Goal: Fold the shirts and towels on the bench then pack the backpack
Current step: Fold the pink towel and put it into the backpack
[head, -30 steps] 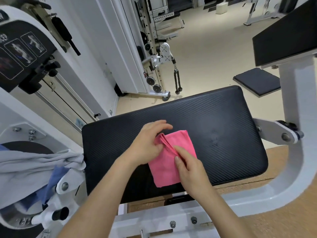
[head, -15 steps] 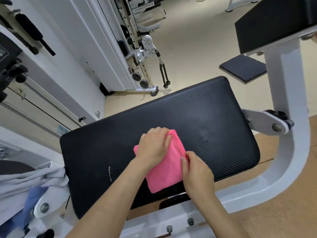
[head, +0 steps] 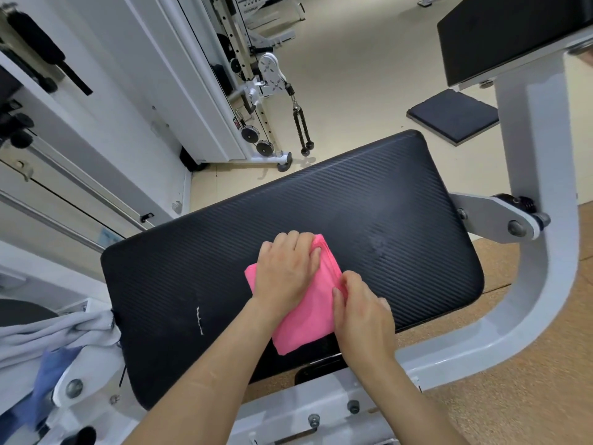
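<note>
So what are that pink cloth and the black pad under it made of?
The pink folded cloth looks like soft, matte microfibre or terry towelling: it creases softly and stacks in thin layers at its folded edge. The black rectangular bench pad looks like padded vinyl or faux leather: fine diagonal ribbing, a slight sheen, rounded corners.

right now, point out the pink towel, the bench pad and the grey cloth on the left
pink towel (head: 305, 326), head view, bare lower part of the folded cloth
bench pad (head: 369, 200), head view, bare far stretch of the black cushion
grey cloth (head: 48, 338), head view, bunched folds at the left edge
</note>
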The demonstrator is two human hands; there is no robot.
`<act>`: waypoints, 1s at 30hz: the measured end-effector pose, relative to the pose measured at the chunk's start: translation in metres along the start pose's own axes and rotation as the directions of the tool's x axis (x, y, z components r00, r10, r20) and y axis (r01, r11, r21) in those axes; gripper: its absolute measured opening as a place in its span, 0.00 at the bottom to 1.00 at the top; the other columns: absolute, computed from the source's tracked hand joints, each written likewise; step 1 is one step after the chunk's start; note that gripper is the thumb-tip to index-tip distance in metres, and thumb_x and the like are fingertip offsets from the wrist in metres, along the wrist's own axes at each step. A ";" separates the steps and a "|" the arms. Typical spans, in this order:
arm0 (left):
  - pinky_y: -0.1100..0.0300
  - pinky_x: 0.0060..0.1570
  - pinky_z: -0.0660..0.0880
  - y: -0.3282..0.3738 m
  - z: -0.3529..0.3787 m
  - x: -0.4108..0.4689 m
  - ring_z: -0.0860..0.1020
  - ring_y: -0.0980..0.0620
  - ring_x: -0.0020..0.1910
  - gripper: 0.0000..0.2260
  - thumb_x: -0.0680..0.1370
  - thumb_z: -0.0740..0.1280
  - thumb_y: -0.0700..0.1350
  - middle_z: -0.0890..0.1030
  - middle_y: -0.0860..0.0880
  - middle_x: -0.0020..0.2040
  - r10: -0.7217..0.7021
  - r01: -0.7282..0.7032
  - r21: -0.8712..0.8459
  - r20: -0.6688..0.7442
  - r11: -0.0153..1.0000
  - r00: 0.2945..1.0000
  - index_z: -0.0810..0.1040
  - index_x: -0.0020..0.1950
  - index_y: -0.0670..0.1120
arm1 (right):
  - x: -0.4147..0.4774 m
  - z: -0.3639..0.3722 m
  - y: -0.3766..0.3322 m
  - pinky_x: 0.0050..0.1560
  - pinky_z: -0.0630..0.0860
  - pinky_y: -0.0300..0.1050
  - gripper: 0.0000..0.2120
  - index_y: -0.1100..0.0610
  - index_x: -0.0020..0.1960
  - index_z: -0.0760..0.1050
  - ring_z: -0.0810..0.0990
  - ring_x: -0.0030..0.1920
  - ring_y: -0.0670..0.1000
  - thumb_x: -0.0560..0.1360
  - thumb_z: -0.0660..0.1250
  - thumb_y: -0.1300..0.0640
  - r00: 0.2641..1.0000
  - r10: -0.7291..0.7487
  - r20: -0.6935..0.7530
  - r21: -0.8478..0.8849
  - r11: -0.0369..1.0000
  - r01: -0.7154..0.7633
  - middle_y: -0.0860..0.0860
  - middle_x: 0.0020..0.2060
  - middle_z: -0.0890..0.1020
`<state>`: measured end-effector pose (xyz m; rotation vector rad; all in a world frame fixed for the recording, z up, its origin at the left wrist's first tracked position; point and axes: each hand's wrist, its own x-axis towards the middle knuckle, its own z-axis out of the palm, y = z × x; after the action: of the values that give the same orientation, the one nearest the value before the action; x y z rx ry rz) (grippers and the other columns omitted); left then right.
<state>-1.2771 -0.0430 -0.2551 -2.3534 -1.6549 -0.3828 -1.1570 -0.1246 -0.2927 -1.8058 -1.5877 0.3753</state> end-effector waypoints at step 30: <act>0.37 0.73 0.52 0.015 0.034 -0.077 0.56 0.43 0.77 0.32 0.79 0.55 0.63 0.58 0.44 0.79 -0.018 0.008 0.099 0.100 0.995 0.995 0.57 0.79 0.48 | -0.017 0.002 0.045 0.55 0.72 0.39 0.16 0.59 0.60 0.78 0.77 0.52 0.50 0.79 0.61 0.52 0.987 -0.141 -0.078 0.228 0.961 0.155 0.50 0.55 0.80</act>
<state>-1.2851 -0.1046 -0.3146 -2.3255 -1.6934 -0.1821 -1.1279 -0.1404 -0.3273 -1.4974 -1.5554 0.4145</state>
